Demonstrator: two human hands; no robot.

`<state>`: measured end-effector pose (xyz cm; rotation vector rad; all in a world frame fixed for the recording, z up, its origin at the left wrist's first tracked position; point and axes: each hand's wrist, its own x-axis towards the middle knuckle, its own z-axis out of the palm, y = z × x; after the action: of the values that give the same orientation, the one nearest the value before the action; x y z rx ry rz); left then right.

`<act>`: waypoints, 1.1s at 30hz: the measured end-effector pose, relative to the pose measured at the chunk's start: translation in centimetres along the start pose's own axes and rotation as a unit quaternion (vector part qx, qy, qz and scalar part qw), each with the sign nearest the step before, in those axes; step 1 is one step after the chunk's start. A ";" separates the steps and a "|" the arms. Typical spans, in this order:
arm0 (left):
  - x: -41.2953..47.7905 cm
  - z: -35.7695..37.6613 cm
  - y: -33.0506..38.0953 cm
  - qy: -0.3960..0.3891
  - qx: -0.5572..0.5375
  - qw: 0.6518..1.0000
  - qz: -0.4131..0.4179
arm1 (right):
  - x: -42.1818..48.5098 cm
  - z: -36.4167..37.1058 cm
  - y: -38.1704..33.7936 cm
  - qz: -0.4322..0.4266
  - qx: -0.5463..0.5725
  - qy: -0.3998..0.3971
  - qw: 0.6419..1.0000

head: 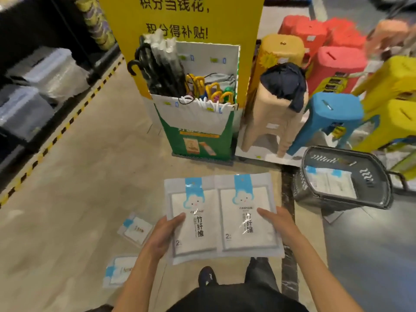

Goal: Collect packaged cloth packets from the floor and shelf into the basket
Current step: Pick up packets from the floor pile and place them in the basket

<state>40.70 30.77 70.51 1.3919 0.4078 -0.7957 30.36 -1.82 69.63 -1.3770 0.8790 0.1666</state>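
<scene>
Head view: left hand (165, 233) grips left packet (193, 224), right hand (279, 224) grips right packet (245, 221). Next, probably: both into the basket (369, 176) at two o'clock.

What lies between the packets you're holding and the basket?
Head view: only bare floor crossed by a dark marbled strip; nothing blocks the held packets from the basket.

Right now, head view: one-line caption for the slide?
Left hand and right hand hold two cloth packets side by side; two floor packets lie left; fifth packet in basket, right.
</scene>
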 end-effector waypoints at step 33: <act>7.4 50.2 -6.3 -0.156 0.245 0.955 -0.058 | -2.8 -47.3 7.2 0.029 0.184 0.211 0.960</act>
<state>31.65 -19.58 69.35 1.6704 0.0412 -1.2514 3.36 -41.36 68.63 -1.0495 1.2358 -0.2471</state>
